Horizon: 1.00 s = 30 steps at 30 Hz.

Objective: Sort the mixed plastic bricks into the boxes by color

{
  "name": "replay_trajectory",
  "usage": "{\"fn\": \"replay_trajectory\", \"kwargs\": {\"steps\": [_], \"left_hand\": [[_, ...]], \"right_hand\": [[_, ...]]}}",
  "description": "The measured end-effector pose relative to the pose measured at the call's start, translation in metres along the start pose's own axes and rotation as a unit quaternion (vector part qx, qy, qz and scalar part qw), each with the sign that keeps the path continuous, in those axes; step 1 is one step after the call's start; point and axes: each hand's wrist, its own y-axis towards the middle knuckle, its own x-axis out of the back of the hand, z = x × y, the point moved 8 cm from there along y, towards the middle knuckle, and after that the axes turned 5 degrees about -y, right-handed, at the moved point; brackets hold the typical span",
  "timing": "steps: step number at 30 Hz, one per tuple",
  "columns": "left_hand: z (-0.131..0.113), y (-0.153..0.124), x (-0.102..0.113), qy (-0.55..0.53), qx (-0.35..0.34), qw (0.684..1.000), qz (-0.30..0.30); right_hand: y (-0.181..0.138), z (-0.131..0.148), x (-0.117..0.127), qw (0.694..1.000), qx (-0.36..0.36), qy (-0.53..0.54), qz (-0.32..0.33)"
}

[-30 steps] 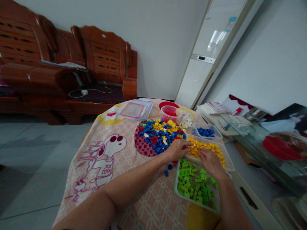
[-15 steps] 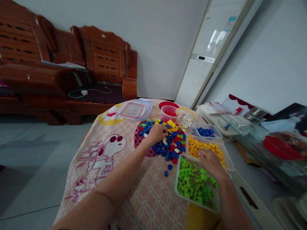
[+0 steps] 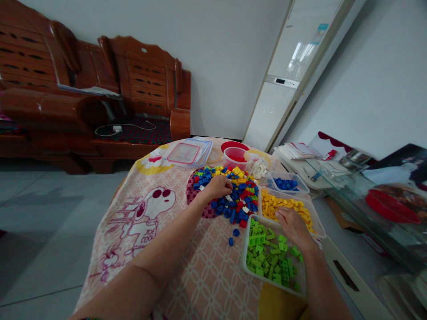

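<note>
My left hand (image 3: 219, 186) is over the mixed pile of toy bricks (image 3: 238, 202), its fingertips pinched together among blue, yellow, red and white pieces. Whatever lies between those fingertips is too small to make out. My right hand (image 3: 292, 225) hangs above the edge between the tub of yellow bricks (image 3: 271, 202) and the tub of green bricks (image 3: 267, 255). Its thumb and fingers are drawn together, and what they hold, if anything, is hidden. Two loose blue pieces (image 3: 236, 232) lie on the cloth near the pile.
A small tub of blue bricks (image 3: 286, 184), a round tub of red bricks (image 3: 236, 155) and a heap of white bricks (image 3: 259, 169) stand farther back. Stacked lids (image 3: 187, 153) lie at the far left of the tablecloth (image 3: 207, 266). A glass shelf (image 3: 350, 202) borders the right side.
My left hand has shifted very slightly over the pile. My right hand stays in nearly the same place.
</note>
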Motion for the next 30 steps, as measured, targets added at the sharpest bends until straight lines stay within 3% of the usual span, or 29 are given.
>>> {"fn": "replay_trajectory", "kwargs": {"steps": [6, 10, 16, 20, 23, 26, 30], "left_hand": [[0.005, -0.001, -0.004, -0.174, 0.011, 0.984, 0.029], [-0.004, -0.002, -0.01, -0.245, 0.006, 0.969, 0.043], [-0.045, -0.005, -0.039, -0.269, -0.066, 0.96, 0.031], [-0.073, -0.017, -0.069, -0.251, -0.083, 0.963, 0.058], [-0.086, -0.025, -0.08, -0.259, -0.101, 0.958, 0.073], [-0.088, -0.026, -0.079, -0.258, -0.112, 0.956, 0.077], [-0.076, -0.017, -0.058, -0.246, -0.112, 0.962, 0.034]], "right_hand": [[0.0, 0.001, 0.0, 1.0, -0.005, 0.006, 0.006], [0.0, 0.001, 0.0, 1.0, -0.001, 0.004, 0.001], [0.0, 0.001, 0.0, 1.0, -0.001, 0.011, -0.002], [0.001, 0.0, 0.0, 1.0, -0.008, 0.011, 0.0], [0.001, -0.002, -0.001, 1.0, -0.014, 0.013, 0.004], [0.001, -0.003, -0.002, 1.0, -0.015, 0.01, 0.001], [0.001, -0.005, -0.004, 1.0, -0.012, 0.015, 0.0]]}}
